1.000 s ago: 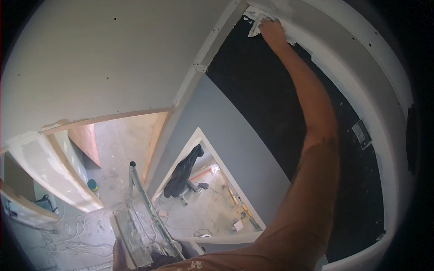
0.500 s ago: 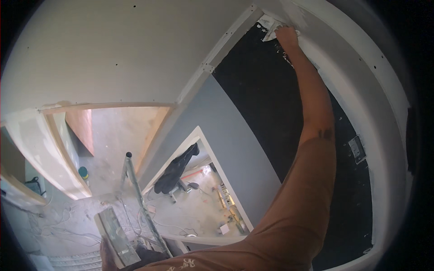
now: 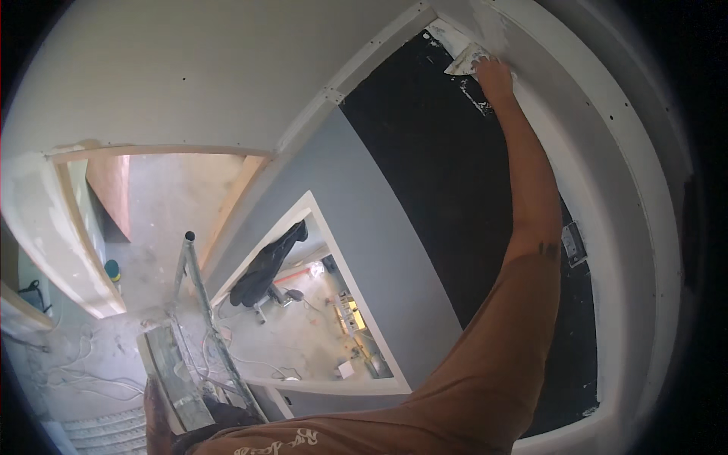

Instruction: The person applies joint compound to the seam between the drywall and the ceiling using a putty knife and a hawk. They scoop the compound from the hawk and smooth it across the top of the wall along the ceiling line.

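Shifting off the corner (image 3: 430, 11), scraper (image 3: 463, 61) is being grasped by R hand (image 3: 494, 77), grip clenched, upper R of frame; more white strip (image 3: 448, 36) is being exposed; pan (image 3: 174, 371) is being grasped by L hand (image 3: 157, 403), lower L.

1. Shows a pale wall (image 3: 144, 72) left of the right hand (image 3: 495, 79).
2. Includes a timber-edged doorway (image 3: 236, 191) farther below-left of that hand.
3. Has a grey wall (image 3: 364, 212) below it.
4. Reveals dusty, pale floor (image 3: 148, 292) far beneath.
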A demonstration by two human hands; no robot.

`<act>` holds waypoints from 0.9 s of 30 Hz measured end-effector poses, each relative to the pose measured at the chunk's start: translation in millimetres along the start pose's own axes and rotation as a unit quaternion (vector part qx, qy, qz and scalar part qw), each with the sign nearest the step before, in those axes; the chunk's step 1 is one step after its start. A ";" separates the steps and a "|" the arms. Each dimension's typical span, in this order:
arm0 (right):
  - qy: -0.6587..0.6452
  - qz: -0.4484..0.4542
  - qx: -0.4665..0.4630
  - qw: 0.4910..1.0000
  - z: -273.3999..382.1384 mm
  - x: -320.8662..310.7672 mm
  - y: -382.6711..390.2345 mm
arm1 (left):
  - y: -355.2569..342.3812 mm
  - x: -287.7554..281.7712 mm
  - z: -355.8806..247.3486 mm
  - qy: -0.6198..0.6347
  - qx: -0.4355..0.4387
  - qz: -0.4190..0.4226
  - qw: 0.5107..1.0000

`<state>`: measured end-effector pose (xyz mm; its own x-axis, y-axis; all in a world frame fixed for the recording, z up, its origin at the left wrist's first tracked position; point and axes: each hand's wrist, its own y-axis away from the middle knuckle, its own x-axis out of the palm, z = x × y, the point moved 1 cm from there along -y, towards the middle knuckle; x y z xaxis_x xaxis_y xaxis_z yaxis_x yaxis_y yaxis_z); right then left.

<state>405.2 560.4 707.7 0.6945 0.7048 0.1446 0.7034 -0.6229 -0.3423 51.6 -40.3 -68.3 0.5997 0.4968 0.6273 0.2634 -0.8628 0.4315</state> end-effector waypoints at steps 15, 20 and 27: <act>0.004 -0.040 0.037 0.998 4.9 -50.0 50.6 | 11.5 5.8 -14.3 0.036 -0.024 0.023 0.999; -0.027 -0.060 0.031 0.997 38.3 -17.5 -9.2 | 10.2 -3.0 -10.6 0.026 -0.033 -0.005 0.999; -0.025 -0.025 0.065 0.997 52.9 14.2 -68.1 | 9.6 -1.4 -4.1 0.016 -0.028 -0.036 0.999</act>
<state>359.1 630.7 684.0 0.6489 0.7516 0.1184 0.7084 -0.5400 -0.4544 50.2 -48.9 -62.3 0.5557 0.5614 0.6132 0.2618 -0.8182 0.5119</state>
